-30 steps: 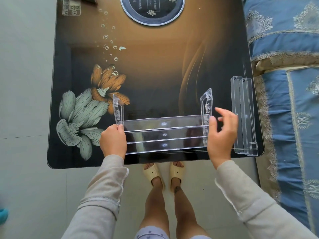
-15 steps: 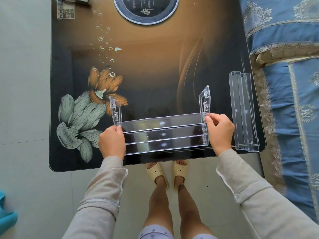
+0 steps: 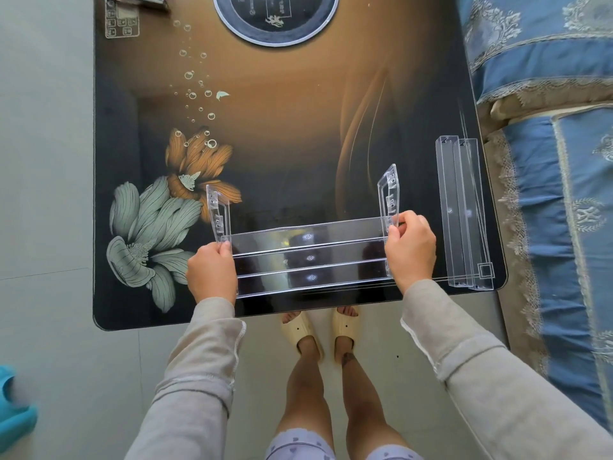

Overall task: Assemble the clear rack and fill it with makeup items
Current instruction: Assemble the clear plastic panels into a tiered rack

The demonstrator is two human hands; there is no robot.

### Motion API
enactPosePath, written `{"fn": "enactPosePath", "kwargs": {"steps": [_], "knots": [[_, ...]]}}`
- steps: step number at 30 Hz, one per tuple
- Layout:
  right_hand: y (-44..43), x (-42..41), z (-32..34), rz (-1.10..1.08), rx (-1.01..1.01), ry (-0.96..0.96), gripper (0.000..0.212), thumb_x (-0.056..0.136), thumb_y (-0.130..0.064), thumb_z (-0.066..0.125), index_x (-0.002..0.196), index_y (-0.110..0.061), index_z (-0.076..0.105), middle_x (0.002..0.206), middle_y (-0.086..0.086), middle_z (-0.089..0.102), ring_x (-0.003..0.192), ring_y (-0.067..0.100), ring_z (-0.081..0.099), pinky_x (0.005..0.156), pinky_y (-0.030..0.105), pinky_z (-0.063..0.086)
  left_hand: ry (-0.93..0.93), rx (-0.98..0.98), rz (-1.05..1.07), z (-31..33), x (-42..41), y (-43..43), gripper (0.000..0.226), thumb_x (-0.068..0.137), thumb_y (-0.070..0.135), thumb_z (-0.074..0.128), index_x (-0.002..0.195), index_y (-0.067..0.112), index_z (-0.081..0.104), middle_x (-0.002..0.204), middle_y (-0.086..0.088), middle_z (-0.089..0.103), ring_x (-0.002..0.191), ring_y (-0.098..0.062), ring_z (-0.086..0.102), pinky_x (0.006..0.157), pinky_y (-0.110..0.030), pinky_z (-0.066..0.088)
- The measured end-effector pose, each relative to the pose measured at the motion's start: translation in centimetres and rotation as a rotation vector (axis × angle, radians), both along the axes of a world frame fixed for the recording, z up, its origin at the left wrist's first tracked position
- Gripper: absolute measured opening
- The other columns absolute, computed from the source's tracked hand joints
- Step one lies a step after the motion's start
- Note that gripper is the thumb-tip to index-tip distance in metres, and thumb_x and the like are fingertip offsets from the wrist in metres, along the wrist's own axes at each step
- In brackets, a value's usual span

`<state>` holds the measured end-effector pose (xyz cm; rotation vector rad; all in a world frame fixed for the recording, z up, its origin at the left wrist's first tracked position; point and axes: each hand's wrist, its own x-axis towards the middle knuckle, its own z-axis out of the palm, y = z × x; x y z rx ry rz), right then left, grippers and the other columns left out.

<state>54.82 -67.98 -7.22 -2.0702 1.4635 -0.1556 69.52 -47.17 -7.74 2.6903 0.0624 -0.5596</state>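
A partly built clear rack point(image 3: 310, 257) lies near the front edge of the dark glass table point(image 3: 282, 127). It has stepped clear shelves between two clear side panels. My left hand point(image 3: 211, 273) grips the left side panel point(image 3: 219, 214) at its lower end. My right hand point(image 3: 410, 250) pinches the right side panel point(image 3: 388, 197) where it meets the top shelf. Two more clear shelf pieces point(image 3: 462, 214) lie lengthwise at the table's right edge. Some small makeup items point(image 3: 151, 0) show at the table's far left corner, cut off by the frame.
A round black induction plate point(image 3: 275, 18) sits at the table's far middle, with a printed control panel point(image 3: 122, 23) at the far left. A blue patterned sofa point(image 3: 557, 144) borders the table on the right. A blue object point(image 3: 13, 413) lies on the floor at left.
My right hand has gone from open beside the right side panel to pinching it. The left hand has kept its grip. The camera has tilted slightly.
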Motion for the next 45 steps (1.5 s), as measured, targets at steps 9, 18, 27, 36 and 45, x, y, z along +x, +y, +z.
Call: {"fn": "enactPosePath", "kwargs": {"steps": [9, 18, 27, 36, 45], "knots": [[-0.7, -2.5, 1.0, 0.063, 0.174, 0.035, 0.011, 0.091, -0.015, 0.054, 0.096, -0.008, 0.061, 0.090, 0.013, 0.066, 0.078, 0.024, 0.058, 0.070, 0.030, 0.048, 0.007, -0.008, 0.003, 0.2, -1.3, 0.3, 0.039, 0.096, 0.023, 0.042, 0.082, -0.004, 0.066, 0.085, -0.028, 0.066, 0.071, -0.029, 0.044, 0.066, -0.031, 0.032], [-4.3, -4.3, 1.0, -0.144, 0.041, -0.110, 0.027, 0.093, -0.023, 0.050, 0.091, -0.002, 0.066, 0.086, 0.016, 0.068, 0.085, 0.033, 0.061, 0.076, 0.030, 0.044, -0.006, -0.013, 0.025, -0.1, -3.2, 0.3, 0.038, 0.096, 0.025, 0.042, 0.079, 0.000, 0.066, 0.082, -0.025, 0.067, 0.069, -0.031, 0.047, 0.066, -0.031, 0.035], [-8.2, -2.6, -0.4, -0.039, 0.007, 0.404, 0.028, 0.091, -0.022, 0.053, 0.106, 0.000, 0.065, 0.113, 0.025, 0.063, 0.107, 0.042, 0.057, 0.088, 0.042, 0.047, 0.015, -0.030, -0.023, -0.2, -3.4, -0.4, 0.039, 0.096, 0.026, 0.042, 0.079, 0.000, 0.066, 0.083, -0.024, 0.067, 0.070, -0.030, 0.048, 0.066, -0.032, 0.036], [-6.8, -3.7, 2.9, 0.080, -0.193, 0.013, 0.021, 0.088, -0.012, 0.055, 0.083, 0.007, 0.064, 0.103, 0.026, 0.056, 0.098, 0.039, 0.052, 0.085, 0.041, 0.042, 0.060, -0.276, 0.036, 0.9, -3.2, 0.3, 0.023, 0.091, 0.021, 0.054, 0.107, 0.009, 0.066, 0.084, 0.002, 0.060, 0.080, -0.019, 0.054, 0.075, -0.025, 0.039], [-2.1, -1.7, 7.8, 0.786, -0.197, -0.179, 0.005, 0.076, 0.004, 0.068, 0.076, 0.006, 0.064, 0.115, 0.028, 0.058, 0.095, 0.025, 0.058, 0.086, 0.029, 0.050, 0.075, -0.505, 0.161, 1.9, -2.8, -0.2, 0.031, 0.090, 0.010, 0.052, 0.119, 0.013, 0.062, 0.102, -0.004, 0.069, 0.087, -0.010, 0.060, 0.075, -0.013, 0.044]]}}
